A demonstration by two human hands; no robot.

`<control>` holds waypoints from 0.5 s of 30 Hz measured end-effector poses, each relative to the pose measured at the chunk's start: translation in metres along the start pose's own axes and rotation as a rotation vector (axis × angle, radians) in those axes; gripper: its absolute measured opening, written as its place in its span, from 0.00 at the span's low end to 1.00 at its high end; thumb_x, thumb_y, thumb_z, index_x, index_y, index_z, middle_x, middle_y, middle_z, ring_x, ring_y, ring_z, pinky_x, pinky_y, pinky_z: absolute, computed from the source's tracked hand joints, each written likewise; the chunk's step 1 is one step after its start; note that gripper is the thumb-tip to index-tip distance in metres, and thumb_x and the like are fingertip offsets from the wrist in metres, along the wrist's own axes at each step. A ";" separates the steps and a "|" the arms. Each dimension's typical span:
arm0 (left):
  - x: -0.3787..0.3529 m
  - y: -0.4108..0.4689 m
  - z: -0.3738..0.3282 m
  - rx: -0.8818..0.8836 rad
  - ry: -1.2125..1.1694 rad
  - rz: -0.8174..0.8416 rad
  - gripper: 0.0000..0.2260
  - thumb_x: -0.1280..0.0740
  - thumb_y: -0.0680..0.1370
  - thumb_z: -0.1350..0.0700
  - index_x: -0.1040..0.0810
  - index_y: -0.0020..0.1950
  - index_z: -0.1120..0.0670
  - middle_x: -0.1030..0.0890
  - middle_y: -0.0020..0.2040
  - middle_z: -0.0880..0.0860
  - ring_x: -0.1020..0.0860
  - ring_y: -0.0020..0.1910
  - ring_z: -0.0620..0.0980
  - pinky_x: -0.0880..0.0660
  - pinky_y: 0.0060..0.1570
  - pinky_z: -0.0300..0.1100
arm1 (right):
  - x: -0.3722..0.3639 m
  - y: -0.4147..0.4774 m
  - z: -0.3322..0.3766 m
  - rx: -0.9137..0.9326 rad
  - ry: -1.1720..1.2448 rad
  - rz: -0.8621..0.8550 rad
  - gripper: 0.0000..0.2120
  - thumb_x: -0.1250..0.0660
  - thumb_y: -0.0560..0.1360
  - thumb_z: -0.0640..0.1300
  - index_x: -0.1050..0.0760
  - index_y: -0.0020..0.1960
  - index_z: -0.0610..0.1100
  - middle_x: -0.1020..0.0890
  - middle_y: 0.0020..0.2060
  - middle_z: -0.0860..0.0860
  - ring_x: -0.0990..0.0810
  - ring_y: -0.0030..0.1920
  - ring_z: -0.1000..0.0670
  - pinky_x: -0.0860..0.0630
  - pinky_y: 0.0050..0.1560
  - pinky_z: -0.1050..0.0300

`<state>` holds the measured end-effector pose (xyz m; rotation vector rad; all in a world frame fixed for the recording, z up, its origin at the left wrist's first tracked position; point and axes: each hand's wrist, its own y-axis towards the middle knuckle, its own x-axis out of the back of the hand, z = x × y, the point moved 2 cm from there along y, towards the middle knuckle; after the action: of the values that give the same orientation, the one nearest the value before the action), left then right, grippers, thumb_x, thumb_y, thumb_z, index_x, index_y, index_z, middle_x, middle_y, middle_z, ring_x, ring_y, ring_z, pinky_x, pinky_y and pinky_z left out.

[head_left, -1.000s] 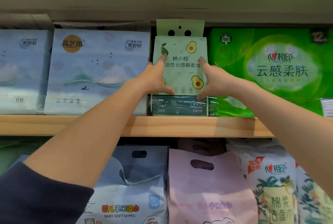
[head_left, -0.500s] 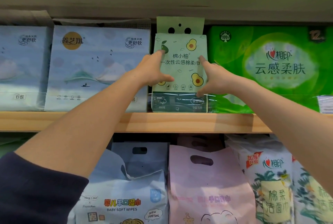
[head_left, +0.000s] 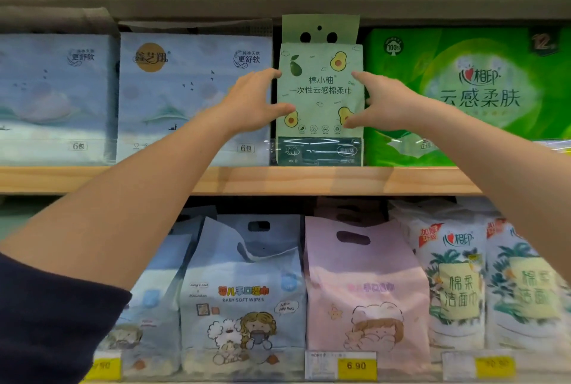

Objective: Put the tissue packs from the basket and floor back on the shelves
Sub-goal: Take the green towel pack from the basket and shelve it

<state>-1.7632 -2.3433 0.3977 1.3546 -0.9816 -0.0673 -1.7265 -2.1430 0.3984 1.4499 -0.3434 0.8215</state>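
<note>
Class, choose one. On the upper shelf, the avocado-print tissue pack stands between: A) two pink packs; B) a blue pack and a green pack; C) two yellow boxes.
B: a blue pack flanks the avocado-print tissue pack on its left, a green pack on its right.

1. I am stretching my left forearm (head_left: 139,213) and right forearm (head_left: 500,155) up and forward, converging.
2. I am holding my left hand (head_left: 253,100) spread in a wide C, index finger above, thumb below.
3. I am posing my right hand (head_left: 384,102) as its mirror, fingers uncurled.
4. I am wearing a dark sleeve (head_left: 46,322) on my left upper arm.
</note>
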 end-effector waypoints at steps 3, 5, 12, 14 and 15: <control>0.011 -0.021 0.001 0.001 0.005 0.005 0.27 0.36 0.77 0.46 0.39 0.73 0.53 0.34 0.72 0.56 0.32 0.68 0.56 0.36 0.66 0.50 | 0.004 -0.021 0.013 0.004 0.023 -0.016 0.41 0.30 0.70 0.47 0.49 0.74 0.44 0.40 0.73 0.45 0.38 0.71 0.43 0.37 0.68 0.48; 0.018 -0.037 0.005 0.013 0.009 0.033 0.26 0.38 0.77 0.46 0.38 0.73 0.53 0.34 0.72 0.56 0.33 0.68 0.56 0.36 0.66 0.51 | 0.004 -0.038 0.021 0.008 0.020 -0.013 0.38 0.31 0.71 0.47 0.48 0.74 0.44 0.39 0.73 0.44 0.37 0.71 0.43 0.37 0.67 0.48; 0.044 -0.098 0.028 0.025 0.052 0.096 0.26 0.38 0.78 0.50 0.41 0.74 0.56 0.35 0.72 0.59 0.35 0.70 0.57 0.37 0.66 0.50 | -0.008 -0.088 0.043 0.043 0.027 0.034 0.33 0.34 0.73 0.48 0.45 0.73 0.43 0.36 0.72 0.44 0.38 0.71 0.43 0.39 0.67 0.51; 0.053 -0.120 0.035 0.036 0.061 0.108 0.26 0.38 0.78 0.51 0.41 0.74 0.55 0.36 0.72 0.58 0.36 0.70 0.57 0.37 0.66 0.49 | -0.015 -0.101 0.049 0.060 0.052 0.036 0.33 0.34 0.73 0.48 0.44 0.73 0.43 0.37 0.72 0.43 0.39 0.71 0.43 0.40 0.68 0.51; 0.058 -0.132 0.038 0.047 0.067 0.120 0.26 0.38 0.78 0.51 0.41 0.74 0.55 0.35 0.72 0.58 0.36 0.70 0.56 0.38 0.66 0.49 | -0.019 -0.109 0.052 0.068 0.063 0.030 0.33 0.34 0.73 0.48 0.43 0.73 0.43 0.36 0.71 0.43 0.38 0.71 0.43 0.40 0.68 0.52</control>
<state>-1.6872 -2.4417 0.3162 1.3296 -1.0113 0.0911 -1.6527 -2.1886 0.3130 1.4811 -0.2927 0.9085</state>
